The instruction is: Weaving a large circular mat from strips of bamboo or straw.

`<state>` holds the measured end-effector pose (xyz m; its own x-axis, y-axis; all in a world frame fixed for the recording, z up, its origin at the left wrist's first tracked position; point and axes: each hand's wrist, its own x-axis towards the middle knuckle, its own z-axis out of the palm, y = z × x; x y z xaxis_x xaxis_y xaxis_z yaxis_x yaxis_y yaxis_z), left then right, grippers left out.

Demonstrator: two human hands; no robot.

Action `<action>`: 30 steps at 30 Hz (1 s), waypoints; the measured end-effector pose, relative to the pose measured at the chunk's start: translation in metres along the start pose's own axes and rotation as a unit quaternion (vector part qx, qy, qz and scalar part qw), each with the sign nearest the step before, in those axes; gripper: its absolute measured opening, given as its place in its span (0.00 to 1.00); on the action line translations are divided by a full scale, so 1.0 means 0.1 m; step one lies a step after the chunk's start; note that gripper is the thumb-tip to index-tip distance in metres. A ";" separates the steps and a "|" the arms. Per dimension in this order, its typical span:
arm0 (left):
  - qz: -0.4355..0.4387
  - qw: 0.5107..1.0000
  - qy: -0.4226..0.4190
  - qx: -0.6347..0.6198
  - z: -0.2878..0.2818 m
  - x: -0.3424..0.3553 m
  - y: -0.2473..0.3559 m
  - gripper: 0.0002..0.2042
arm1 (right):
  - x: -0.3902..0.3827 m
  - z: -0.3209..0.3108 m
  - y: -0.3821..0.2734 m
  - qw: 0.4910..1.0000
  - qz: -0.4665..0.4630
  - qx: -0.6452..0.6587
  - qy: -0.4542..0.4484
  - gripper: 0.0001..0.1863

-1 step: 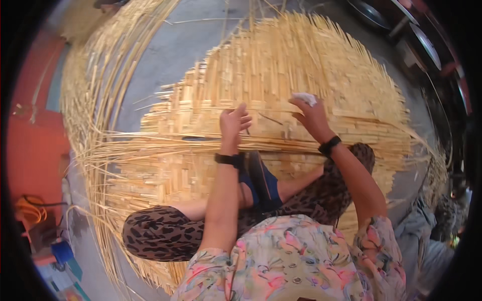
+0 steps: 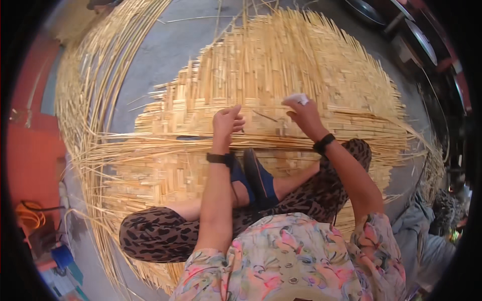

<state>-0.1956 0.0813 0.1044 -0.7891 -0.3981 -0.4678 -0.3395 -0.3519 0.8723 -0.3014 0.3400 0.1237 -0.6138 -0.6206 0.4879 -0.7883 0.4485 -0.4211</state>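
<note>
I'm seeing floor (image 2: 145,65) under the woven mat (image 2: 236,75), loose strips (image 2: 291,144) crossing it. Left hand (image 2: 228,125) showing bent fingers, can't tell if gripping; right hand (image 2: 305,116) hovering, fingers parted. I'd be keeping strips flat, snug.

The grey floor (image 2: 155,62) carried a broad woven mat (image 2: 256,75) of straw-coloured strips, ragged at the rim, spread across the middle. On the left, a long swath of loose strips (image 2: 100,85) ran from far to near. A thin stalk (image 2: 201,19) lay crosswise on the floor, beyond the mat's far left edge.
</note>
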 end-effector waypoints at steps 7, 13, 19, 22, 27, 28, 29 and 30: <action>-0.040 0.988 -0.147 0.005 0.37 -0.03 -0.32 0.11 | -0.82 0.64 0.37 0.953 0.131 -0.040 -0.271 0.08; -0.054 0.956 -0.287 0.031 0.96 -0.37 -0.66 0.13 | -0.61 0.54 0.20 0.963 0.183 0.007 -0.195 0.06; -0.057 0.984 -0.010 -0.169 1.05 -0.40 -0.51 0.16 | -0.28 -0.17 -0.08 0.990 0.077 -0.024 -0.112 0.07; -0.011 0.959 0.007 -0.282 0.54 -0.11 -0.33 0.13 | -0.16 -0.31 -0.20 0.991 0.075 0.044 -0.102 0.07; -0.035 0.900 0.043 -0.433 -0.03 0.17 0.07 0.07 | 0.01 -0.52 -0.05 0.928 0.320 0.182 -0.058 0.07; 0.012 0.857 0.038 -0.513 -0.19 0.24 0.10 0.08 | 0.03 -0.65 0.00 0.919 0.345 0.170 -0.082 0.06; 0.058 0.807 0.025 -0.588 -0.32 0.31 0.14 0.09 | -0.06 -0.81 0.12 0.980 0.175 0.034 -0.086 0.05; 0.122 0.792 -0.010 -0.598 -0.47 0.38 0.17 0.09 | -0.15 -1.02 0.33 0.992 0.112 -0.026 -0.054 0.05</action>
<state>-0.2076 0.0206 0.0942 -0.7684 -0.5685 -0.2939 0.5423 -0.8223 0.1725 -0.3228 0.4297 0.1806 -0.7675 -0.5661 0.3007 -0.6360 0.6138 -0.4678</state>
